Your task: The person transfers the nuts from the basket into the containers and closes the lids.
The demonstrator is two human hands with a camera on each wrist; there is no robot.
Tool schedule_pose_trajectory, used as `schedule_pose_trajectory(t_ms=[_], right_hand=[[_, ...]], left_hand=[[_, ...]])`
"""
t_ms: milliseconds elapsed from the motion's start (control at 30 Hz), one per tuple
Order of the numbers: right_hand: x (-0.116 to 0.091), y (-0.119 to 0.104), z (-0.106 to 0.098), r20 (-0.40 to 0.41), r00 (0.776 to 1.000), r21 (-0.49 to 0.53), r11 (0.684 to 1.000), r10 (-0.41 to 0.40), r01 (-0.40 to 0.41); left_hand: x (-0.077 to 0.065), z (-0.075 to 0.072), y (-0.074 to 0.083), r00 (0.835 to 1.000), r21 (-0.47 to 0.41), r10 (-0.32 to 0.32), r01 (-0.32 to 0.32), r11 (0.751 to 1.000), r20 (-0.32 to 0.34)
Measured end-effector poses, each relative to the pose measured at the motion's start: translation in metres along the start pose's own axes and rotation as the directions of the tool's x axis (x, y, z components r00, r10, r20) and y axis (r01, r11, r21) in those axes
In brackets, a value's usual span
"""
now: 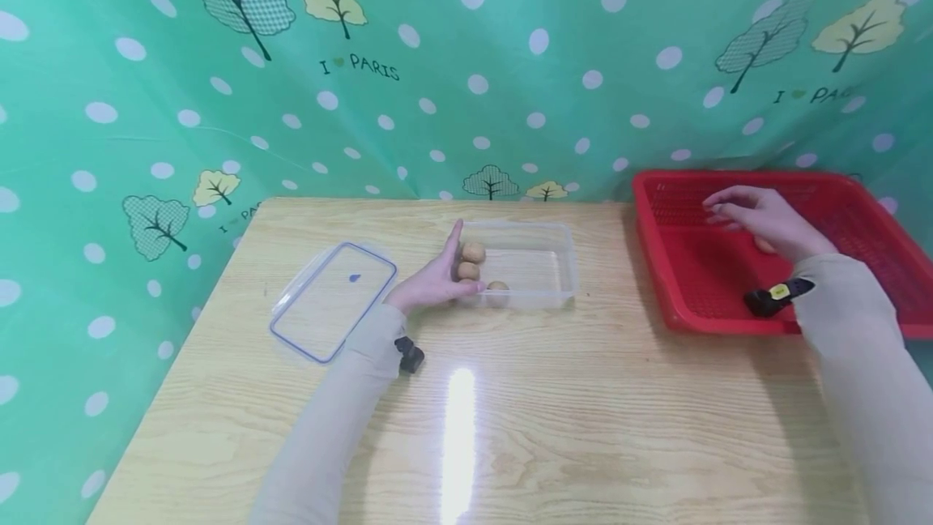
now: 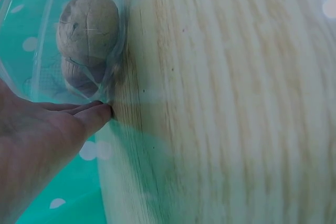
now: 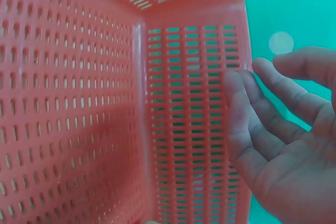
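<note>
Your L hand, fingers spread, touches L end of clear rectangular plastic box, long axis L-R, brown balls inside. Your R hand, loosely curved, empty, over red plastic basket, well R.

Table with lid, box, apparently basket

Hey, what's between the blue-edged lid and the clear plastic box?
In the head view, the left hand and some wooden tabletop lie between the lid and the box, with the hand at the box's left end.
</note>
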State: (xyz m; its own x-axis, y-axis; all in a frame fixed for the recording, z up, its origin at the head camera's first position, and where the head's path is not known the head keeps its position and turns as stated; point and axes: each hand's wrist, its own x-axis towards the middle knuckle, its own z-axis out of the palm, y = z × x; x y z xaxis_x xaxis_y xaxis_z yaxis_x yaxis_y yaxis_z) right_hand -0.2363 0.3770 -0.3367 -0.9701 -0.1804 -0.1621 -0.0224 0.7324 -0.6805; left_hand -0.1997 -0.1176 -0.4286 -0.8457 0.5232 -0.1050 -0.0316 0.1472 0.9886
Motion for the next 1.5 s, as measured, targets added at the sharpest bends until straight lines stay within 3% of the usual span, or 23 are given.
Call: schedule_pose_trajectory(t_ms=[233, 467, 700, 1167, 1500], right_hand=[[0.001, 0.012, -0.007, 0.012, 1.000, -0.008, 1.000, 0.023, -0.023], [0.000, 0.027, -0.013, 0.005, 0.999, -0.025, 0.999, 0.045, -0.045], [-0.002, 0.039, -0.017, 0.017, 0.996, 0.003, 0.996, 0.090, -0.090], [-0.006, 0.061, -0.029, -0.003, 0.996, 0.104, 0.990, 0.093, -0.093], [-0.005, 0.078, -0.039, -0.050, 0.994, -0.042, 0.994, 0.097, -0.099]], left_hand=[[0.000, 0.000, 0.000, 1.000, -0.020, -0.004, 0.004, 1.000, 0.009], [-0.001, -0.001, 0.000, 1.000, 0.050, -0.019, 0.019, 0.999, -0.003], [-0.002, 0.000, 0.001, 1.000, 0.046, -0.024, 0.024, 0.999, -0.001], [-0.002, -0.002, 0.002, 0.999, 0.045, -0.036, 0.036, 0.998, 0.012], [-0.002, -0.002, 0.002, 1.000, -0.017, -0.012, 0.012, 1.000, 0.026]])
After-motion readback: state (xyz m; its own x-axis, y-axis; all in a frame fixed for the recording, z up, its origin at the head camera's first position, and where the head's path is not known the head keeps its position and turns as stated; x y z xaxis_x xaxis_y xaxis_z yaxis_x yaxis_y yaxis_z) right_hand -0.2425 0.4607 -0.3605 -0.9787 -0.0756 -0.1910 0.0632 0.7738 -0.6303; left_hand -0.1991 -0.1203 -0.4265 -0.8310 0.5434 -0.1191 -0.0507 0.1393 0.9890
